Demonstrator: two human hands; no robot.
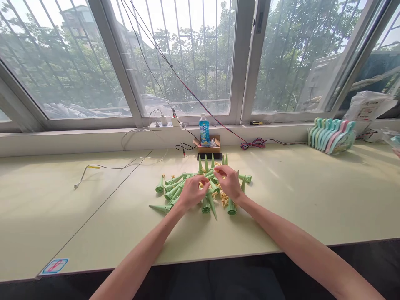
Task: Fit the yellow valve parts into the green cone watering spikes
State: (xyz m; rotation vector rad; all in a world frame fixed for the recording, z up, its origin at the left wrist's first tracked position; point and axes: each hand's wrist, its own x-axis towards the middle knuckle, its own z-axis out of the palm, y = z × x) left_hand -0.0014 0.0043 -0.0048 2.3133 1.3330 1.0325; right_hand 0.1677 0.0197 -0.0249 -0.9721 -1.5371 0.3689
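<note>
Both hands are over a pile of green plastic plant-watering spikes (175, 188) and small yellow plastic pieces (224, 199). My left hand (193, 191) is closed, thumb and forefinger pinched by the near end of a green spike (210, 173) that slants between the hands. At its far end, my right hand (228, 181) pinches with its fingertips; what sits in them is too small to make out. Several spikes (206, 163) stand point up behind the hands. Others lie on their sides, some with their hollow ends facing me, such as the spike (231, 207) below my right hand.
Behind the pile lie a dark phone (210, 156) and a small cardboard box (215, 146) beside a blue-labelled bottle (204, 130). Cables (253, 143) run along the back of the table (293, 200). Pastel hanger-like pieces (331, 135) stand at the far right. A power strip (164, 124) sits on the sill.
</note>
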